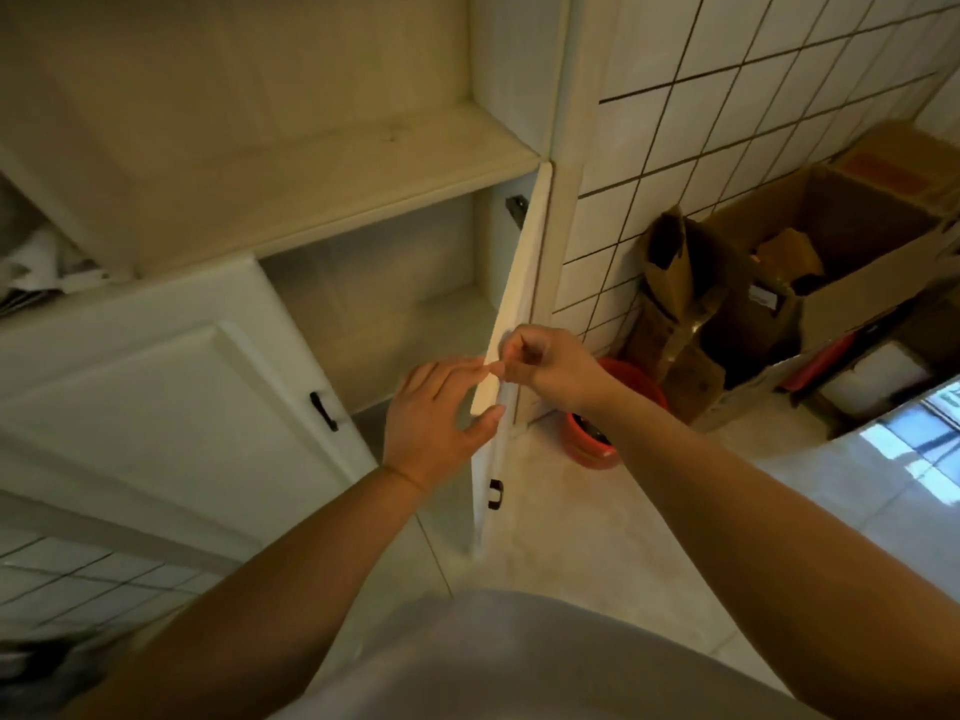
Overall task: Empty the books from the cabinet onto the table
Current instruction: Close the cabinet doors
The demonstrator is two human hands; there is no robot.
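Open cabinet compartment: access lies between the closed left door and the right door, swung outward edge-on. Both hands, left hand and right hand, sit at that door's edge. Cardboard boxes and a red pot crowd the floor to its right.

A home utility or storage corner: white panelled cabinet fills the left of the frame, a white tiled wall rises upper right, open cardboard boxes crowd the floor at right.
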